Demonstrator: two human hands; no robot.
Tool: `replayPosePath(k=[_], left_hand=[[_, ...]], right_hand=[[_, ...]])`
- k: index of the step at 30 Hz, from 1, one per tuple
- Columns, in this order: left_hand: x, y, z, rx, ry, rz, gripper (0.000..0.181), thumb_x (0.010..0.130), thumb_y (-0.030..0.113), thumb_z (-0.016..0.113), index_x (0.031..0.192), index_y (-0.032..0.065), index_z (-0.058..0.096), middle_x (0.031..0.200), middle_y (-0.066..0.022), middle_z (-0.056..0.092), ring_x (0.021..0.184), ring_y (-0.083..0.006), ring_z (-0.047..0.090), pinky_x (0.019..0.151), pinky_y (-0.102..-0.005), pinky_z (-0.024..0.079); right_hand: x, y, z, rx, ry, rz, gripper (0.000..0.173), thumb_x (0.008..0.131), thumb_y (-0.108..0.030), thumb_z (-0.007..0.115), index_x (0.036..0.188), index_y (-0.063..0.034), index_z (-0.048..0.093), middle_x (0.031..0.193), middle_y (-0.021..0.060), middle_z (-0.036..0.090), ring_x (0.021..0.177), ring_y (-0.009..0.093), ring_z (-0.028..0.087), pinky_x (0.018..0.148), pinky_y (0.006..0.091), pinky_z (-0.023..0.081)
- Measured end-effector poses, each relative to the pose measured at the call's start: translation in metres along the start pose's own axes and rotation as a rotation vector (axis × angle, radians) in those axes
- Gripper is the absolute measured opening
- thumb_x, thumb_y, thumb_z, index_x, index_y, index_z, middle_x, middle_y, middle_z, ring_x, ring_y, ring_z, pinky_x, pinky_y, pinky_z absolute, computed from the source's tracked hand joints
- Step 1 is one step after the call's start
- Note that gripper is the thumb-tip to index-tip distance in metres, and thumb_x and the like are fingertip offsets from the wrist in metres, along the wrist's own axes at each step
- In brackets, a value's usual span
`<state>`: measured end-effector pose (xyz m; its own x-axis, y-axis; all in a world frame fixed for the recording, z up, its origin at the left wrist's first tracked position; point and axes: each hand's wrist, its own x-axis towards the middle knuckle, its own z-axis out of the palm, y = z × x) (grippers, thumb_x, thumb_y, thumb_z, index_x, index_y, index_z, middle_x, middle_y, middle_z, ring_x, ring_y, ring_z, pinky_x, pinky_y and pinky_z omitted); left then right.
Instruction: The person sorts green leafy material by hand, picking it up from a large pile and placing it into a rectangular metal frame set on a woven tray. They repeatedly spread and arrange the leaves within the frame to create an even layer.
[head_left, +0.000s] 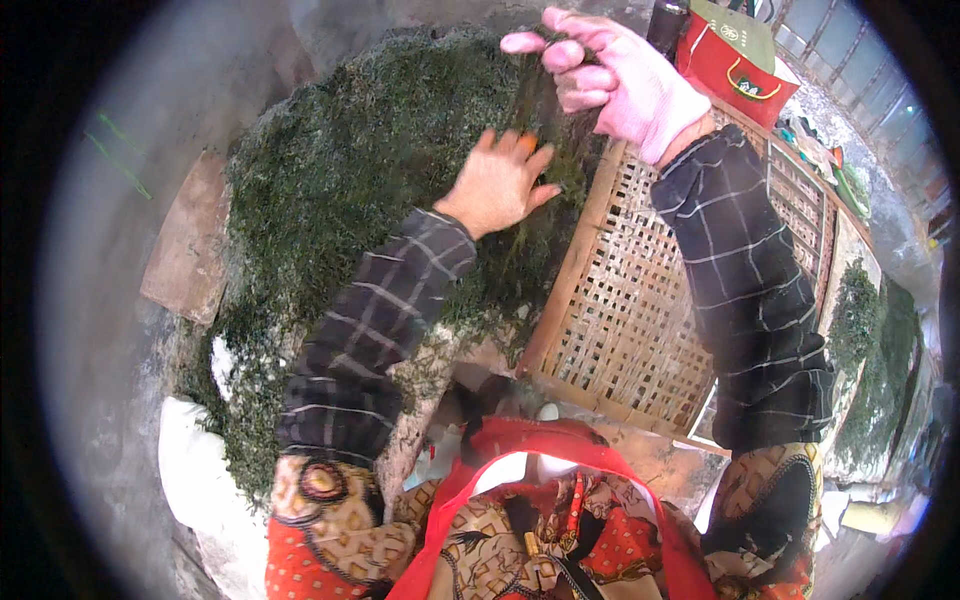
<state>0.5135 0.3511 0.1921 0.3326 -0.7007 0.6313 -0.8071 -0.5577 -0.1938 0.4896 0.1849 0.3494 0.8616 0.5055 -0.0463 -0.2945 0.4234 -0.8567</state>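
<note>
A thick pile of dark green, stringy plant matter (330, 172), perhaps seaweed, spreads before me. My left hand (491, 184) is bare, with something orange around one finger, and is slightly blurred. Its fingers are spread, palm down, over the right part of the pile, and nothing shows in its grasp. At the pile's far right edge is my right hand (622, 82), in a pink knitted glove. A small tuft of green strands (553, 34) is pinched between its fingers. Below that hand lies a woven, wood-framed bamboo screen (622, 300).
A red bag (739, 79) with a yellow handle stands at the far right, beside a dark cylindrical container (667, 26). At left lie a brown board (187, 240) and a white sack (191, 465). More green matter (874, 360) lies at the right.
</note>
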Motion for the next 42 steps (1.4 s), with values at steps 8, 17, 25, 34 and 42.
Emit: replayPosePath(k=[8, 17, 25, 34, 42], left_hand=[[-0.079, 0.079, 0.097, -0.031, -0.376, -0.269, 0.033, 0.094, 0.023, 0.051, 0.12, 0.0043, 0.058, 0.114, -0.0188, 0.056, 0.116, -0.0391, 0.048, 0.101, -0.0543, 0.035], [-0.17, 0.113, 0.118, -0.066, -0.546, -0.309, 0.027, 0.095, 0.022, 0.048, 0.109, 0.0032, 0.063, 0.112, -0.0165, 0.058, 0.115, -0.0398, 0.047, 0.107, -0.0606, 0.027], [-0.204, 0.085, 0.133, -0.295, -0.833, -0.395, 0.034, 0.091, 0.03, 0.056, 0.116, 0.0094, 0.065, 0.114, -0.0154, 0.06, 0.104, -0.0337, 0.056, 0.101, -0.0493, 0.036], [-0.075, -0.068, 0.051, -0.289, -0.158, -0.395, 0.015, 0.087, 0.024, 0.067, 0.085, 0.0097, 0.072, 0.079, -0.0045, 0.069, 0.052, -0.009, 0.057, 0.043, -0.0212, 0.044], [0.088, 0.193, 0.073, -2.363, -0.133, -0.642, 0.084, 0.092, 0.066, 0.035, 0.137, -0.0047, 0.042, 0.141, -0.0133, 0.046, 0.13, -0.0229, 0.042, 0.113, -0.0381, 0.028]], right_hand=[[-0.004, -0.02, 0.001, -0.119, 0.246, -0.149, 0.033, 0.1, -0.022, 0.044, 0.119, 0.0054, 0.051, 0.066, -0.0041, 0.05, 0.04, 0.001, 0.028, 0.038, 0.0182, 0.027], [-0.008, -0.101, 0.017, -0.133, 0.214, -0.337, 0.021, 0.098, -0.012, 0.041, 0.103, 0.0028, 0.055, 0.081, 0.0032, 0.058, 0.04, 0.006, 0.039, 0.034, 0.0216, 0.036], [-0.01, -0.109, -0.002, -0.142, 0.23, -0.367, 0.022, 0.098, -0.016, 0.045, 0.106, 0.0017, 0.054, 0.085, 0.0038, 0.062, 0.042, 0.004, 0.04, 0.036, 0.0189, 0.034], [-0.077, -0.109, -0.066, -0.175, 0.295, -0.423, 0.025, 0.097, -0.021, 0.049, 0.11, 0.0004, 0.054, 0.091, 0.0046, 0.066, 0.044, 0.002, 0.04, 0.039, 0.0158, 0.033], [-0.181, 0.002, -0.141, 0.204, 0.482, -0.128, 0.027, 0.098, -0.026, 0.051, 0.117, -0.0064, 0.049, 0.101, 0.0075, 0.069, 0.046, 0.003, 0.043, 0.035, 0.0158, 0.034]])
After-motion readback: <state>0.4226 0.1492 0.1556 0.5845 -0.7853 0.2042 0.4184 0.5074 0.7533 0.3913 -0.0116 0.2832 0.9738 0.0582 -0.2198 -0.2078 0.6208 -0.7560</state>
